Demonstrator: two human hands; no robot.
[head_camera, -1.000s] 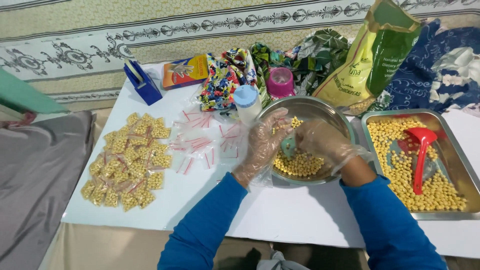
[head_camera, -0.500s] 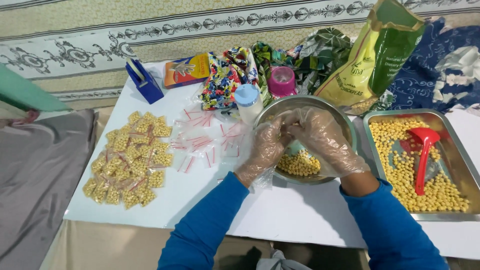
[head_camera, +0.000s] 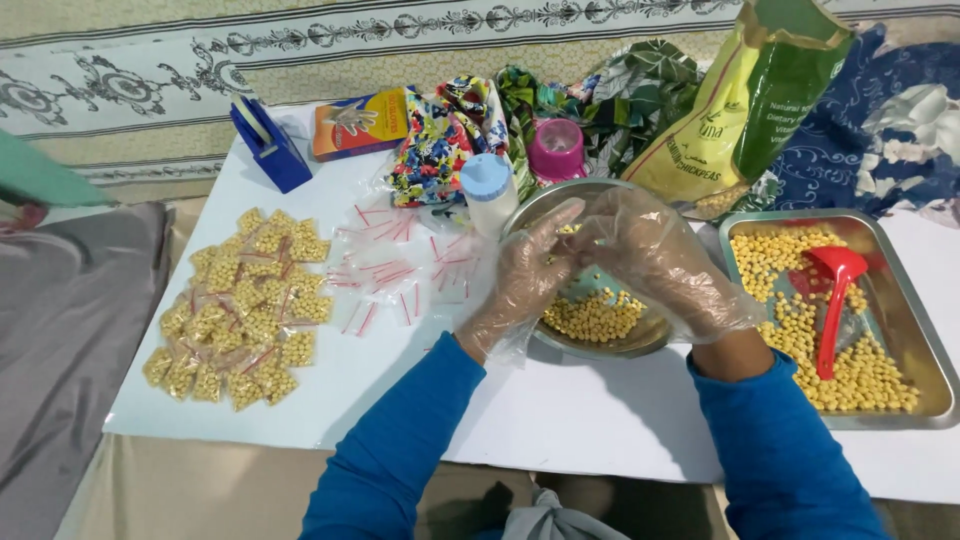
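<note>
We are working both gloved hands over the steel bowl near the bench's back edge. Our left hand is pinching what seems a small clear bag, its grip pressed together, while our right hand is curling loosely above it; whether that grip is holding chickpeas we cannot tell. Keeping the bag's mouth over the bowl is catching strays. Filled packets are lying by the left edge.
</note>
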